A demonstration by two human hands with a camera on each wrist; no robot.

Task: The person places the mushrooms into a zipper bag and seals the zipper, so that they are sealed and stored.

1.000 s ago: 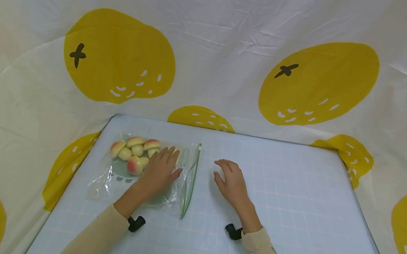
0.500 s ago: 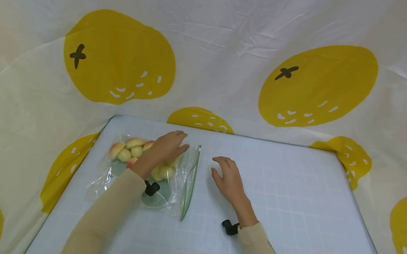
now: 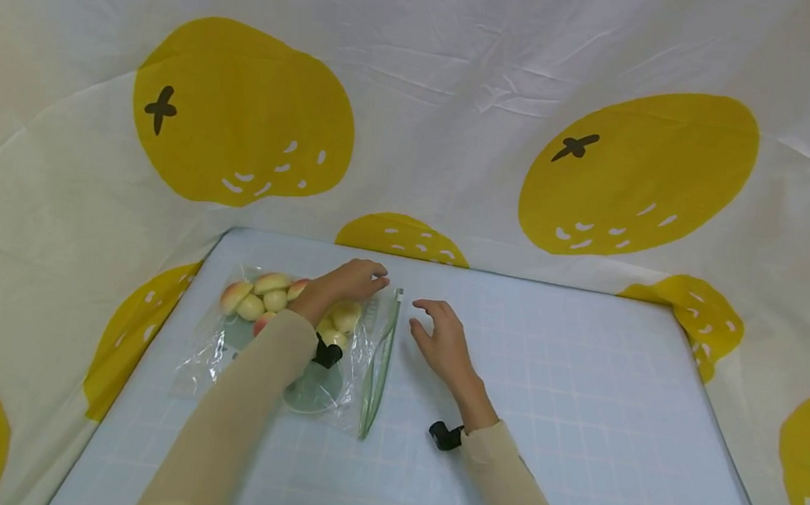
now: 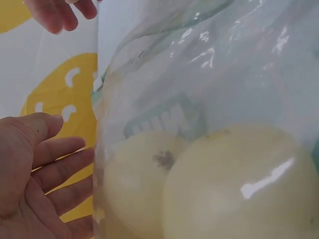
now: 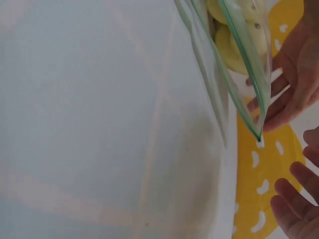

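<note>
A clear zip bag [image 3: 313, 396] lies on the table, with several pale yellow, red-tinged mushroom-shaped pieces [image 3: 251, 307] inside. Its green zip edge [image 3: 379, 366] faces right, and in the right wrist view the two green strips [image 5: 249, 69] stand apart. My left hand [image 3: 353, 280] hovers over the bag's far right part, beside the zip's far end. Its fingers [image 4: 65, 169] are loosely spread and hold nothing in the left wrist view. Just right of the zip, my right hand [image 3: 445, 345] hangs with relaxed fingers, apart from the bag. My left forearm hides some of the pieces.
The pale checked table [image 3: 579, 439] extends right of the bag and towards me. Behind and at the sides hangs a white cloth [image 3: 440, 140] with big yellow fruit prints. Dark wrist cameras [image 3: 444, 436] sit at both cuffs.
My left hand has lifted from the middle of the bag and moved away from me and right, towards the zip's far end. The right hand has drifted slightly left and forward. The bag stays put.
</note>
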